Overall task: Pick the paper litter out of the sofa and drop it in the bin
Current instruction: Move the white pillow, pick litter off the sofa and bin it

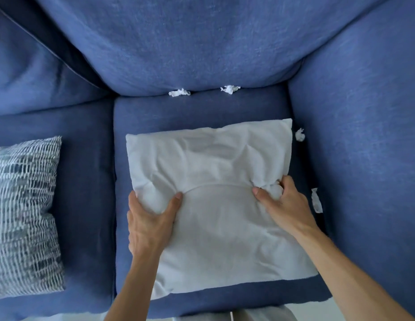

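Observation:
A white pillow [213, 163] lies on the right seat cushion of a blue sofa [202, 42]. My left hand [148, 218] grips the pillow's left side, thumb on top. My right hand [283, 205] bunches the fabric at its right side. Several crumpled white paper scraps sit in the sofa's creases. One scrap [178, 92] and another [230, 89] lie at the foot of the back cushion. A third scrap [299, 134] and a fourth [316, 200] are wedged along the right armrest. No bin is in view.
A blue-and-white patterned cushion [23, 214] rests on the left seat cushion. The right armrest [364, 135] rises beside the pillow. The sofa's front edge [202, 306] runs along the bottom, with pale floor below it.

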